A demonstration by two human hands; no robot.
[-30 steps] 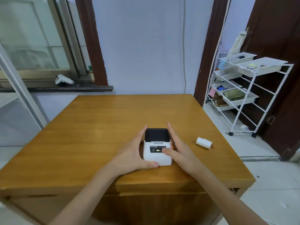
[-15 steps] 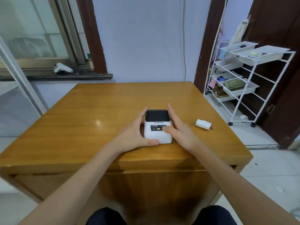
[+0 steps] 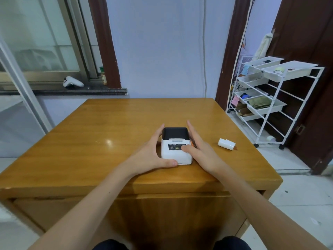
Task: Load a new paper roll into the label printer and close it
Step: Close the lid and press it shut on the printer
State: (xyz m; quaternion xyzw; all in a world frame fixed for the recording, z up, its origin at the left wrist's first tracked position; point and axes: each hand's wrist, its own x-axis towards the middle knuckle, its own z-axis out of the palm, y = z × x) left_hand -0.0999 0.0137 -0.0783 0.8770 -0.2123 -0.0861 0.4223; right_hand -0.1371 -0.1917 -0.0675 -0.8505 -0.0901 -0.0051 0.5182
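1. Label printer (image 3: 175,147) sits on the wooden table (image 3: 111,127), near the front edge, lid down, a green light lit on its dark front panel.
2. My left hand (image 3: 153,156) cups the printer's left side: fingers laid flat along the flank, thumb hooked round the near bottom corner. Open-handed brace, nothing lifted. I judge it is there to stop the light body sliding.
3. My right hand (image 3: 200,150) lies along the right side, fingers straight and reaching past the back edge, thumb resting on the front panel beside the light. Also an open, flat hold, not a closed grasp.
4. An orange part shows on the printer's right flank, mostly covered by my right fingers. Possibly the lid release; I cannot tell, nor whether I am pressing it.
5. Paper roll (image 3: 226,144) lies on its side on the table, well apart to the right of the printer, within easy reach of the right hand. Not yet loaded.
6. Hard to make out: panel lettering, any roll inside under the dark lid, and the printer's rear.
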